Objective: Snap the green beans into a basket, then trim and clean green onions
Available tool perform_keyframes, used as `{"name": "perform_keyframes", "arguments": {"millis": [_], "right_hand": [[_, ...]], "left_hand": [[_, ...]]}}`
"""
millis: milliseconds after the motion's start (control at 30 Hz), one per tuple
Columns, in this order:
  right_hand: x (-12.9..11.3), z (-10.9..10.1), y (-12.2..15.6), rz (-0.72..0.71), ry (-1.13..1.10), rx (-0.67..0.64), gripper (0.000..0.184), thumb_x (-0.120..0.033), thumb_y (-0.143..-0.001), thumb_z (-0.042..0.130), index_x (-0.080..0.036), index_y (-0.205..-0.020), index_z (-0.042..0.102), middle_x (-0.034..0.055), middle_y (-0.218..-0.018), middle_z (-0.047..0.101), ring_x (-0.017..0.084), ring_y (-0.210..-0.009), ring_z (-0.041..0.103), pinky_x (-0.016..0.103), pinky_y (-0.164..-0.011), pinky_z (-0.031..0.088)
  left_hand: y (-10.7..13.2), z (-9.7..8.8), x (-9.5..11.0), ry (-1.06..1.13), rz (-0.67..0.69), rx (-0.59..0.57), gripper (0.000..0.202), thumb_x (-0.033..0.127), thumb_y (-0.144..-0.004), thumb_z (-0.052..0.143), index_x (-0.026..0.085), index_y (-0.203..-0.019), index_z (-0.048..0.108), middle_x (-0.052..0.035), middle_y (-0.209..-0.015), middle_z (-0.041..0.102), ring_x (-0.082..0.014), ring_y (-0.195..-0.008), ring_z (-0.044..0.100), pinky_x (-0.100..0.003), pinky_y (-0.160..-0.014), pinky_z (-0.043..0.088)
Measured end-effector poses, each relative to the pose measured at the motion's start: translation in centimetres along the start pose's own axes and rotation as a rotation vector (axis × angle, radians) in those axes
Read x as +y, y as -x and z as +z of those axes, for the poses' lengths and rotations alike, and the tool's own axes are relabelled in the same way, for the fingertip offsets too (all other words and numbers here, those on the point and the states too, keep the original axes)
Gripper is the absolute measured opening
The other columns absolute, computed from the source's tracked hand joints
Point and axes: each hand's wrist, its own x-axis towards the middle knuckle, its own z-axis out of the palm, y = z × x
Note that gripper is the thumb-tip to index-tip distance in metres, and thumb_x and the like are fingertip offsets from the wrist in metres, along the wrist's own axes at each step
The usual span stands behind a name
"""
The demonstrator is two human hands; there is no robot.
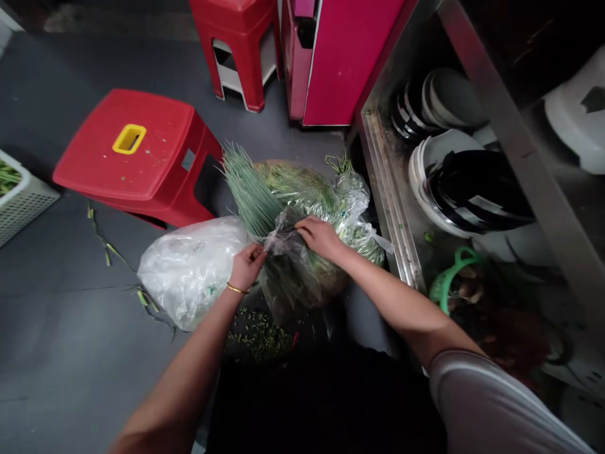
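Observation:
A clear plastic bag (288,284) stands on the floor in front of me, its gathered neck between my hands. Long thin green stalks, like chives or spring onions (250,195), stick out of its top toward the far left. My left hand (246,266), with a gold bangle at the wrist, is closed on the bag's neck from the left. From the right, my right hand (319,236) pinches the bunched plastic. A white plastic bag (193,268) lies to the left, and another clear bag of greens (312,189) rests behind.
A red stool (151,170) stands at left, with stacked red stools (236,25) farther back. A white basket of greens (28,202) is at the left edge. Metal shelving (515,120) with black and white bowls and a green-rimmed basket (447,290) borders the right. Green scraps (265,337) litter the floor.

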Motion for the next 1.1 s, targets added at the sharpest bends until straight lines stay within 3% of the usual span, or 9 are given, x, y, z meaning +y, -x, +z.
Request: {"name": "perform_keyframes", "arguments": {"millis": [133,233,333,433,600,700,833,967,1100], "right_hand": [[-2.6,3.9,-2.5,0.062,0.141,-0.211,0.033,-0.038,-0.085,0.056,-0.012,-0.104,0.062,0.0184,-0.101,0.066,0.029,-0.087,0.062,0.038,-0.075,0.044],[-2.5,5.6,-2.3,0.049,0.023,-0.207,0.022,-0.029,-0.087,0.051,-0.013,-0.097,0.062,0.0124,-0.090,0.069,0.023,-0.080,0.062,0.031,-0.070,0.042],[-1.6,5.3,-0.8,0.094,-0.164,-0.120,0.014,-0.026,-0.087,0.052,-0.015,-0.087,0.061,0.0041,-0.080,0.067,0.015,-0.072,0.059,0.024,-0.067,0.040],[-0.8,4.0,0.2,0.143,-0.283,-0.130,0.010,-0.023,-0.083,0.056,-0.015,-0.084,0.062,-0.0002,-0.072,0.064,0.011,-0.064,0.055,0.022,-0.063,0.039],[-1.1,2.3,-1.1,0.046,-0.209,0.068,0.016,-0.017,-0.082,0.054,-0.015,-0.096,0.063,0.0061,-0.093,0.065,0.015,-0.083,0.059,0.026,-0.077,0.043],[-2.3,2.5,-2.6,-0.035,-0.093,-0.090,0.031,-0.021,-0.088,0.047,-0.018,-0.117,0.057,0.0084,-0.108,0.065,0.018,-0.096,0.060,0.029,-0.082,0.044],[-3.7,3.1,-3.3,0.060,0.182,-0.344,0.039,-0.035,-0.093,0.041,-0.020,-0.128,0.049,0.0122,-0.103,0.068,0.026,-0.094,0.064,0.036,-0.078,0.045],[-3.8,2.7,-2.2,0.080,0.210,-0.290,0.037,-0.041,-0.093,0.039,-0.015,-0.115,0.055,0.0147,-0.096,0.069,0.027,-0.092,0.065,0.036,-0.077,0.045],[-3.2,2.6,-1.7,0.156,-0.198,-0.413,0.038,-0.044,-0.087,0.052,-0.018,-0.114,0.053,0.0031,-0.076,0.068,0.017,-0.065,0.065,0.027,-0.062,0.047]], "left_hand": [[0.4,-0.6,1.0,-0.154,0.165,0.167,0.017,0.032,-0.076,0.058,0.019,-0.083,0.066,-0.0065,-0.085,0.061,-0.0166,-0.075,0.055,-0.026,-0.058,0.045],[-0.5,-0.5,2.0,-0.213,0.219,0.144,0.029,0.030,-0.080,0.054,0.019,-0.104,0.066,-0.0094,-0.104,0.062,-0.0160,-0.077,0.057,-0.028,-0.066,0.047],[-2.0,0.2,2.5,-0.253,0.169,-0.036,0.030,0.027,-0.075,0.060,0.017,-0.103,0.066,-0.0071,-0.089,0.066,-0.0158,-0.070,0.057,-0.028,-0.067,0.045],[-2.9,0.5,2.2,-0.257,0.049,-0.092,0.030,0.027,-0.069,0.064,0.015,-0.096,0.068,-0.0015,-0.065,0.060,-0.0144,-0.058,0.052,-0.026,-0.057,0.040],[-3.0,-0.2,1.3,0.205,-0.216,-0.152,0.031,0.034,-0.069,0.061,0.013,-0.092,0.068,0.0050,-0.053,0.050,-0.0066,-0.040,0.036,-0.021,-0.040,0.030],[-3.0,-0.6,1.3,0.323,-0.313,-0.210,0.037,0.029,-0.065,0.064,0.012,-0.098,0.067,0.0047,-0.057,0.054,-0.0056,-0.038,0.039,-0.020,-0.037,0.034],[-3.1,-0.9,1.7,0.378,-0.398,-0.278,0.046,0.021,-0.061,0.066,0.013,-0.107,0.064,0.0064,-0.055,0.052,-0.0050,-0.036,0.040,-0.020,-0.036,0.038],[-2.2,-0.5,1.8,0.443,-0.267,-0.184,0.035,0.023,-0.065,0.063,0.013,-0.098,0.067,0.0035,-0.060,0.058,-0.0058,-0.040,0.044,-0.020,-0.039,0.042],[-0.9,0.4,1.2,0.286,-0.058,-0.107,0.033,0.023,-0.075,0.055,0.016,-0.105,0.068,0.0032,-0.058,0.059,-0.0069,-0.042,0.046,-0.020,-0.043,0.041]]}}
